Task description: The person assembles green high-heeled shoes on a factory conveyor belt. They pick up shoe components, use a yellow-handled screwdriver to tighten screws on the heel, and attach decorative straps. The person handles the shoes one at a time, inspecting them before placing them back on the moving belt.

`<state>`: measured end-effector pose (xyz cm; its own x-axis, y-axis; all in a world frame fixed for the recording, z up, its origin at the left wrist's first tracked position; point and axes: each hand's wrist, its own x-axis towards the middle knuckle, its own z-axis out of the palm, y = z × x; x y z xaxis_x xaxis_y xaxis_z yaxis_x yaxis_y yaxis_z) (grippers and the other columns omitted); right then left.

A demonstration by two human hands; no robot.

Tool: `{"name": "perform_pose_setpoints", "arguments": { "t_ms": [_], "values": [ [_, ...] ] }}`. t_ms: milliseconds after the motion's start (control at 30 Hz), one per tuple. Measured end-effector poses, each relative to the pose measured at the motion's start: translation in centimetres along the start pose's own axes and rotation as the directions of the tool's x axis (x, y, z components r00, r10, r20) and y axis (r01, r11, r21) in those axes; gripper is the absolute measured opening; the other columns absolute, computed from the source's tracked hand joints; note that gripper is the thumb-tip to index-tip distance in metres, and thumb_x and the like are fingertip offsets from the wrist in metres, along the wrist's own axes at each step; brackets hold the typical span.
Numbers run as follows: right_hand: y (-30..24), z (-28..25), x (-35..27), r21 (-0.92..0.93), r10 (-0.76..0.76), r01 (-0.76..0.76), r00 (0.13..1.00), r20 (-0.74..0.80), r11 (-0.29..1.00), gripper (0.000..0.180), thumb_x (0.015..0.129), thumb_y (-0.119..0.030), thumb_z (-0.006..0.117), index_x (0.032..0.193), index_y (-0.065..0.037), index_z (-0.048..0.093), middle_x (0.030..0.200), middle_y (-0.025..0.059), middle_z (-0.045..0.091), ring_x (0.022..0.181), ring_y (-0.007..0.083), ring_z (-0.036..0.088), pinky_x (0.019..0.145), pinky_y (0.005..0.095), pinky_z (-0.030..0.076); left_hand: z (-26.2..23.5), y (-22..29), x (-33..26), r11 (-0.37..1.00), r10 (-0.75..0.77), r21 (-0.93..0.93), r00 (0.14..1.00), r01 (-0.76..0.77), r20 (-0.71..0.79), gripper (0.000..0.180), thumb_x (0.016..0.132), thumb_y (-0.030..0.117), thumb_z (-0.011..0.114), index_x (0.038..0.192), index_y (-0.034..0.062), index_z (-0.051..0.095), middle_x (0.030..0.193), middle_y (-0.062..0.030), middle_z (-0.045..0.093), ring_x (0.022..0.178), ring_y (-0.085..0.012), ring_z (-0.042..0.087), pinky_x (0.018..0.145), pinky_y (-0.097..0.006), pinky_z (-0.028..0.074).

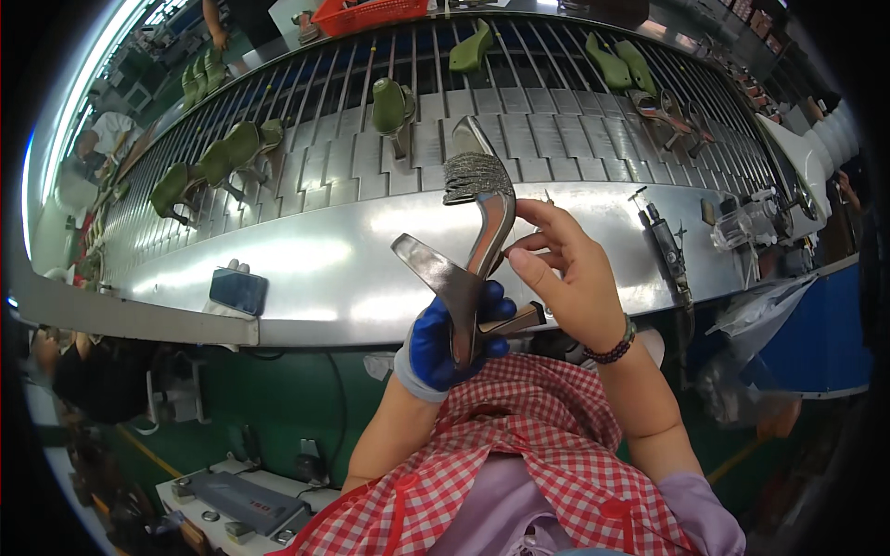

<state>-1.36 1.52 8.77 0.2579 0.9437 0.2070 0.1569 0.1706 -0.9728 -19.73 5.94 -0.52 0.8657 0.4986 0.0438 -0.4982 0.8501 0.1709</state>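
- The left hand (451,345), in a blue glove, is closed around the heel end of a silver sandal (471,243) and holds it up over the person's lap, toe pointing away.
- The left forearm rises from the lower edge, bare to the glove's cuff.
- The right hand (573,278), bare, with a bead bracelet (614,348) at the wrist, touches the sandal's side with fingers half curled; whether it pinches anything cannot be told.
- The sandal's glitter strap (476,176) sits above the fingers.
- Behind it runs a steel ledge (324,269), with a phone (238,291) lying on it at left.
- Beyond, a slatted conveyor (556,139) carries green shoes (393,107).
- A red basket (369,14) stands at the far edge; its contents cannot be made out.
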Motion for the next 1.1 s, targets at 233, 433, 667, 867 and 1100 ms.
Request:
{"name": "perform_pose_setpoints", "arguments": {
  "t_ms": [233,433,667,867,1100],
  "values": [
    [-0.3,0.8,-0.8,-0.204,-0.099,0.089,0.994,-0.036,0.975,0.060,0.081,-0.013,0.067,0.135,-0.001,0.045,0.127,0.0164,0.053,0.092,0.0186,0.062,0.068,0.0272,0.055,0.1,-0.7,0.4,0.961,-0.054,-0.268,0.995,0.075,0.087,0.060,0.093,0.035,0.055,0.143,0.0073,0.036,0.123,-0.0070,0.059,0.115,-0.0245,0.056,0.074,-0.039,0.051],
    [0.0,0.7,-1.2,-0.305,-0.164,0.166,0.986,0.035,0.938,0.078,0.072,-0.017,0.070,0.139,0.002,0.036,0.132,0.0204,0.047,0.094,0.0244,0.060,0.080,0.0349,0.051,0.3,-1.0,0.6,0.936,0.119,0.343,0.988,-0.078,-0.099,0.059,0.094,0.030,0.050,0.143,0.0029,0.033,0.103,-0.0073,0.063,0.099,-0.0199,0.060,0.077,-0.036,0.050],
    [-0.3,1.9,-1.5,-0.465,-0.209,0.210,0.976,0.054,0.860,0.091,0.065,-0.021,0.071,0.141,0.007,0.029,0.134,0.0239,0.043,0.096,0.0293,0.058,0.084,0.0375,0.050,-0.4,-1.2,1.6,0.988,0.118,0.104,0.993,-0.115,-0.021,0.055,0.095,0.030,0.052,0.139,0.0016,0.035,0.098,-0.0090,0.057,0.090,-0.0215,0.056,0.086,-0.036,0.047],
    [0.1,2.2,-1.3,-0.456,-0.258,0.227,0.966,-0.005,0.861,0.082,0.062,-0.016,0.070,0.134,0.006,0.037,0.124,0.0211,0.050,0.089,0.0281,0.060,0.081,0.0369,0.050,1.5,-1.7,1.3,0.919,0.175,0.372,0.980,-0.128,-0.093,0.046,0.095,0.031,0.052,0.131,0.0030,0.042,0.102,-0.0094,0.055,0.091,-0.0226,0.056,0.081,-0.038,0.048],
    [0.5,0.7,0.2,-0.363,-0.285,0.199,0.937,-0.201,0.910,0.043,0.064,-0.009,0.068,0.104,0.000,0.054,0.092,0.0112,0.061,0.072,0.0211,0.064,0.068,0.0322,0.051,2.9,-1.8,0.1,0.957,-0.012,0.283,0.982,0.065,-0.187,0.044,0.095,0.035,0.051,0.127,0.0048,0.043,0.096,-0.0069,0.055,0.085,-0.0217,0.055,0.060,-0.035,0.047]
  ]
}}
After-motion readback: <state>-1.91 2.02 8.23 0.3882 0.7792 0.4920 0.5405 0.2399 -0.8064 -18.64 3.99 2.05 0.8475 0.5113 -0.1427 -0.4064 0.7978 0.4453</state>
